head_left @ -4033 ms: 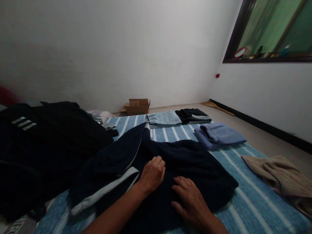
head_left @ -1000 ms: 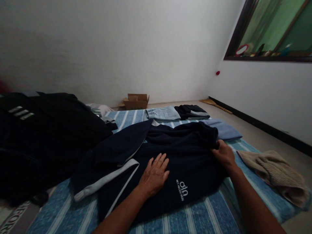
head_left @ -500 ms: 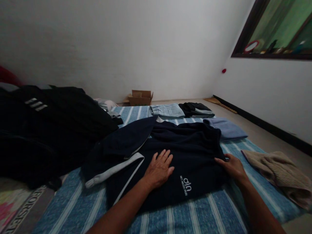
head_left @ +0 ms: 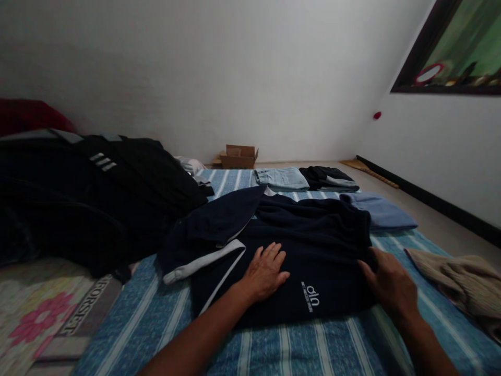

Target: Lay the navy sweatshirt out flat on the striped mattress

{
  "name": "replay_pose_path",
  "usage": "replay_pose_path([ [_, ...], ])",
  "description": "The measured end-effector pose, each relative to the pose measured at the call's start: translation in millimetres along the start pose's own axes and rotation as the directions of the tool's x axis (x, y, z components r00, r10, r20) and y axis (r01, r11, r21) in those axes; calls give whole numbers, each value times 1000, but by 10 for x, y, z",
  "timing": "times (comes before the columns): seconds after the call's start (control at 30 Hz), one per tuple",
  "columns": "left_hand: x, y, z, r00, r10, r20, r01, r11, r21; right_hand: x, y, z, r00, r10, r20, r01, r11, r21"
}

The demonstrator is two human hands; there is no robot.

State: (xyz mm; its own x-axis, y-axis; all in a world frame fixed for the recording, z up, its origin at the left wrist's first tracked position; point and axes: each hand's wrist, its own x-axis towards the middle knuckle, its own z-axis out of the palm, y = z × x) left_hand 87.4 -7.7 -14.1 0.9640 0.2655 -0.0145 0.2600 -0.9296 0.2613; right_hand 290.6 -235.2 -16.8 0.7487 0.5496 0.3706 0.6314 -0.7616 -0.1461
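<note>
A dark navy garment point(head_left: 332, 245) with white trim and a small white logo lies partly folded across the striped bedspread. Its right edge looks gathered, and a folded flap covers its far left part; whether it is a top or trousers I cannot tell. My left hand point(head_left: 264, 274) rests flat on the middle of the cloth, fingers stretched out. At the right edge, my right hand point(head_left: 393, 284) grips the cloth, its thumb on the near side; the other fingertips are partly hidden.
A big heap of dark clothes point(head_left: 136, 177) is on the left. Folded light-blue jeans point(head_left: 282, 178), black clothing point(head_left: 329, 177) and a blue-grey folded piece point(head_left: 385, 210) lie beyond. A brown cloth point(head_left: 457, 277) is at right on the striped bedspread point(head_left: 266, 350). A cardboard box point(head_left: 239, 156) stands by the wall.
The view has swung left, so everything sits further right. My right hand has closed further around the garment's right edge. My left hand stays flat on the cloth.
</note>
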Motion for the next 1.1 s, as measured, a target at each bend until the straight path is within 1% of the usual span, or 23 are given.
replay_pose_path([
  [0.03, -82, 3, -48, 1000, -4, 4, 4, 1000, -10, -76, -117, -39, 991, -129, -45, 132, 989, 64],
  [0.07, -179, 0, -95, 1000, -3, 0, 3, 1000, -20, -160, -244, -71, 964, -254, -77, 263, 954, 143],
  [0.1, -289, -8, -139, 1000, 5, -10, -6, 999, -32, -251, -376, -96, 920, -385, -77, 392, 893, 220],
  [0.13, -409, -22, -179, 999, 21, -24, -22, 999, -44, -346, -508, -109, 860, -506, -69, 504, 818, 279],
  [0.17, -535, -43, -215, 998, 41, -39, -43, 998, -55, -444, -635, -111, 787, -614, -61, 598, 735, 321],
  [0.2, -665, -68, -245, 997, 63, -51, -66, 996, -60, -539, -752, -100, 724, -686, -74, 662, 662, 352],
  [0.23, -793, -96, -270, 995, 85, -58, -88, 994, -60, -630, -855, -77, 680, -729, -86, 701, 611, 367],
  [0.27, -916, -126, -291, 993, 102, -60, -105, 993, -53, -714, -941, -45, 659, -746, -102, 721, 587, 368],
  [0.3, -1032, -157, -305, 992, 113, -60, -115, 992, -41, -786, -1011, -7, 648, -753, -114, 734, 578, 357],
  [0.4, -1304, -233, -316, 990, 117, -73, -117, 993, 10, -916, -1139, 108, 650, -744, -157, 754, 603, 260],
  [0.5, -1438, -269, -273, 988, 128, -92, -123, 991, 59, -927, -1197, 185, 626, -750, -211, 779, 613, 132],
  [0.57, -1460, -277, -215, 987, 128, -101, -119, 989, 89, -905, -1220, 217, 613, -757, -226, 786, 615, 69],
  [0.63, -1450, -287, -142, 986, 118, -120, -102, 986, 130, -887, -1234, 246, 611, -756, -233, 782, 622, 32],
  [0.73, -1421, -331, -36, 979, 84, -184, -44, 976, 215, -885, -1241, 288, 615, -746, -255, 774, 633, 16],
  [0.8, -1410, -379, 3, 968, 65, -244, 0, 967, 255, -889, -1242, 305, 614, -741, -271, 772, 636, 10],
  [0.97, -1448, -488, -47, 924, 70, -375, 42, 958, 284, -862, -1240, 247, 617, -727, -303, 763, 646, 4],
  [1.03, -1490, -497, -89, 909, 88, -407, 41, 954, 298, -856, -1232, 194, 622, -720, -308, 760, 650, 14],
  [1.1, -1544, -486, -116, 895, 109, -433, 36, 949, 313, -871, -1220, 149, 617, -725, -306, 767, 641, 24],
])
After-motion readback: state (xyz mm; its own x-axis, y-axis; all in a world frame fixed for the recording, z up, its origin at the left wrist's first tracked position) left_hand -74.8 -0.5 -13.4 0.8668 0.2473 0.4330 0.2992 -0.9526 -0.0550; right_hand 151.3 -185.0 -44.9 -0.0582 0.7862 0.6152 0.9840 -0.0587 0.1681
